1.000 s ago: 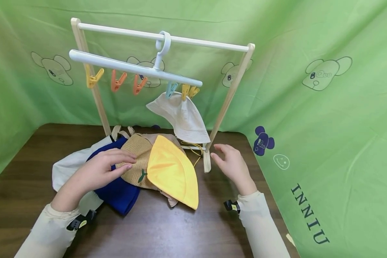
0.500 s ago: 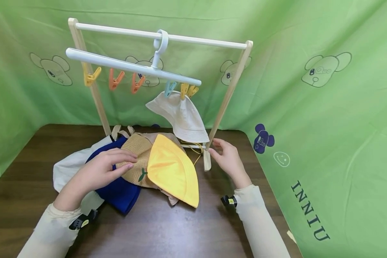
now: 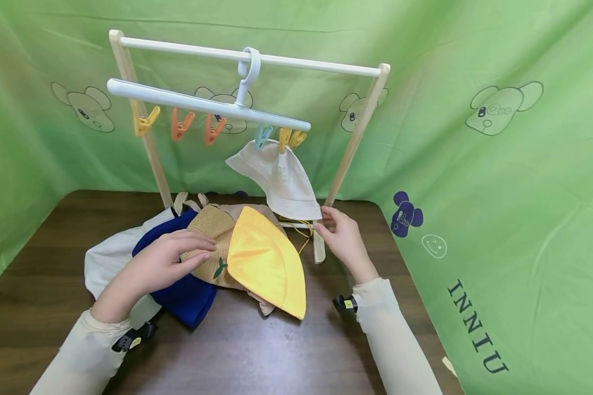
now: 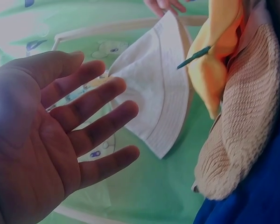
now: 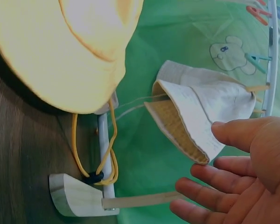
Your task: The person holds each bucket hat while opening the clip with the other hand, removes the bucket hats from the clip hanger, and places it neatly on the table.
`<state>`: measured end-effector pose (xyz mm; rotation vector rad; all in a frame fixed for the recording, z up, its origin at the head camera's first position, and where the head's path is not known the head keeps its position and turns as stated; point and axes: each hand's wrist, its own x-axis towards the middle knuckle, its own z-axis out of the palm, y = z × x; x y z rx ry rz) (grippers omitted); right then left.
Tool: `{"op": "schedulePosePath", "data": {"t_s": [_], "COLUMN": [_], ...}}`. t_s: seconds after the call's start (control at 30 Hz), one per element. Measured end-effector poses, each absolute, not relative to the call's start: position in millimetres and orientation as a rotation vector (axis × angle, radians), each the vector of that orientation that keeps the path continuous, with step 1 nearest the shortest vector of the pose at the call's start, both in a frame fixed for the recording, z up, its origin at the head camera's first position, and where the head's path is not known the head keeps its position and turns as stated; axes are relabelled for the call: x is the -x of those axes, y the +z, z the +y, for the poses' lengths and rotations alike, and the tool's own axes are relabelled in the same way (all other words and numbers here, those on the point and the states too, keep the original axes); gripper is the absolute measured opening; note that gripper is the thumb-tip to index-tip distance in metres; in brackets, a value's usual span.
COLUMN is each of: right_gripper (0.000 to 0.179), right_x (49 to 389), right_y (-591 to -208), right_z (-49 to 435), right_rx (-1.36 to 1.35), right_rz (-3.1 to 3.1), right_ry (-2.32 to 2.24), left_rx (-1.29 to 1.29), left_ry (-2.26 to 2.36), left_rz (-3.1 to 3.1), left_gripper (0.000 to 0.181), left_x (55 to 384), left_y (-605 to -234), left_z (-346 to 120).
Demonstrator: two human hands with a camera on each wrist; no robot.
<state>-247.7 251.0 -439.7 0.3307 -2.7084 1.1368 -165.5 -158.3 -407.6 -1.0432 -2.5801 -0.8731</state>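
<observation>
A white bucket hat point(image 3: 281, 181) hangs from the hanger by a light blue clothespin point(image 3: 263, 136) and two yellow ones. My right hand point(image 3: 343, 241) is at its lower right corner; in the right wrist view the thumb overlaps the brim and the index fingertip lies right at the edge, thumb and finger apart. My left hand point(image 3: 170, 258), fingers spread and loosely bent, hovers over a heap of hats and holds nothing. In the heap lie a yellow hat point(image 3: 267, 263) with a green sprout, a tan knit hat point(image 3: 207, 225) and a dark blue hat point(image 3: 188, 299).
A wooden rack with a white bar point(image 3: 316, 65) carries the pale blue hanger point(image 3: 178, 97). Orange clothespins point(image 3: 180, 127) and another yellow clothespin point(image 3: 143, 118) hang at its left. Greyish-white cloth point(image 3: 111, 255) lies left of the heap. A yellow cord point(image 5: 113, 170) trails by the rack's foot point(image 5: 79, 196).
My right hand has moved left and slightly up, from beside the rack's right foot to the white hat's brim. My left hand stays over the heap.
</observation>
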Motion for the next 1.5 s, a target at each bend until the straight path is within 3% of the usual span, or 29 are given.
{"op": "schedulePosePath", "data": {"t_s": [0.4, 0.97, 1.5], "right_gripper": [0.043, 0.04, 0.04], "right_x": [240.5, 237.0, 235.7], "right_y": [-443.9, -444.6, -443.6], "right_z": [244.2, 235.2, 224.8], "right_rx": [-0.371, -0.416, -0.449], "right_rz": [-2.69, -2.673, -2.646], "right_ry": [1.176, 1.13, 1.126], "left_rx": [0.924, 0.86, 0.771], "left_ry": [-0.931, -1.146, -1.249], "left_rz": [-2.699, -2.701, -2.669], "left_gripper": [0.03, 0.047, 0.055], "left_x": [177.8, 228.6, 272.8], "left_y": [-396.6, -334.3, -317.3], "left_z": [-135.9, -82.8, -45.3]}}
